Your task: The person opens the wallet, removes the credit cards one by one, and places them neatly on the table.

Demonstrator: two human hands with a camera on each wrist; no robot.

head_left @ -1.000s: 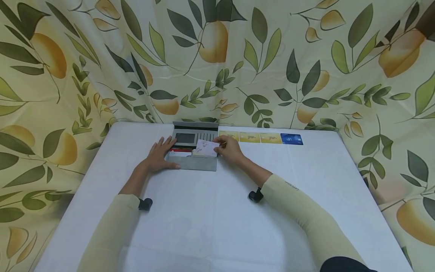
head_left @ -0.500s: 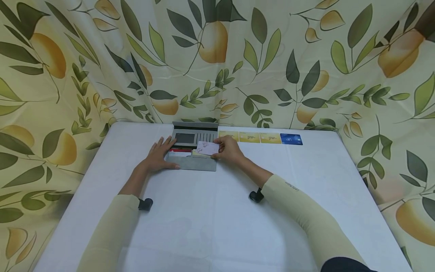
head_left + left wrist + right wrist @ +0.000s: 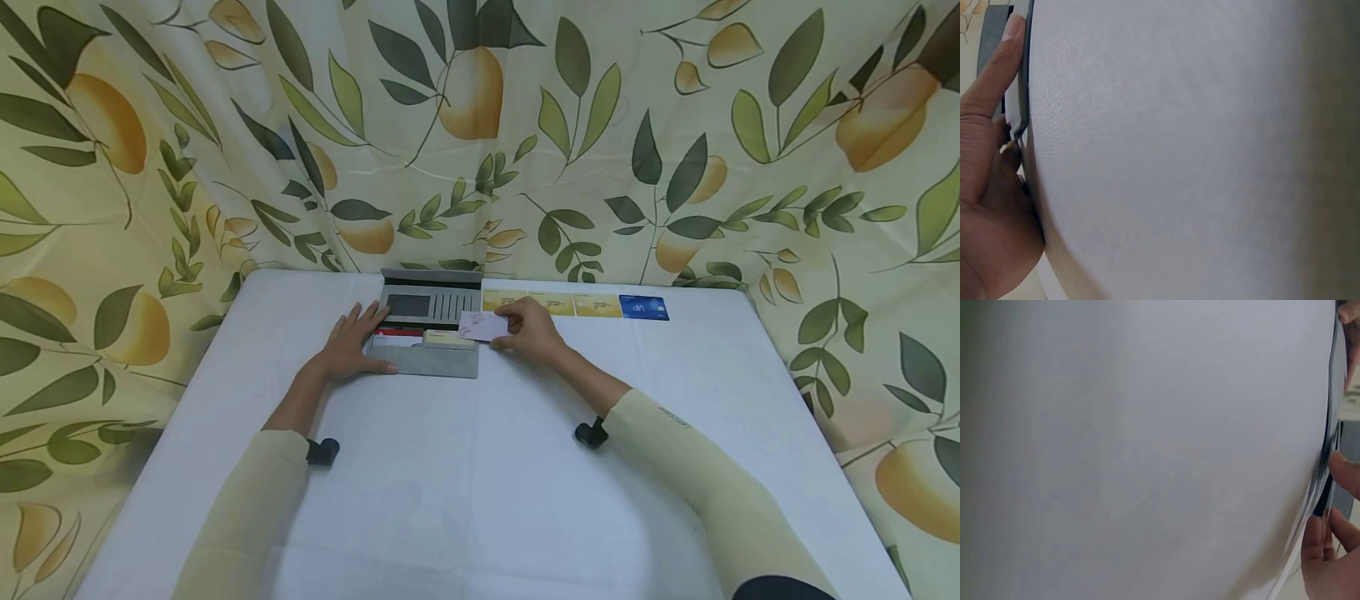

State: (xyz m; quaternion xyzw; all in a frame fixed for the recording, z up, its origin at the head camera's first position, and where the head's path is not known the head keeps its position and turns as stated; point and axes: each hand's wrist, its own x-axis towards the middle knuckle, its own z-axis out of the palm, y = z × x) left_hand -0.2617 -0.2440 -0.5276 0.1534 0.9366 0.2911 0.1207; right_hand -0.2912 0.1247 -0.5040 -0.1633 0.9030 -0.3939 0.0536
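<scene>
A grey wallet [image 3: 424,361] lies unfolded near the back of the table, with slotted card panels and a dark window. My left hand [image 3: 348,343] rests spread on its left side, the thumb along the front edge in the left wrist view. Between the fingers and thumb of my right hand [image 3: 531,332] is a pale card with a faint purple print [image 3: 480,326], held over the wallet's right edge. Cards stick out of the lower pockets: a red-and-white card [image 3: 398,336] on the left and a yellowish card [image 3: 447,338] on the right.
Right of the wallet, yellow cards [image 3: 597,305] and a blue card [image 3: 643,307] lie in a row along the back of the white table [image 3: 465,492]. A leaf-and-fruit patterned curtain [image 3: 600,125] hangs right behind the table.
The right hand has drawn the pale card rightward, away from the lower right pocket, uncovering the yellowish card there. My left hand has stayed in place on the wallet.
</scene>
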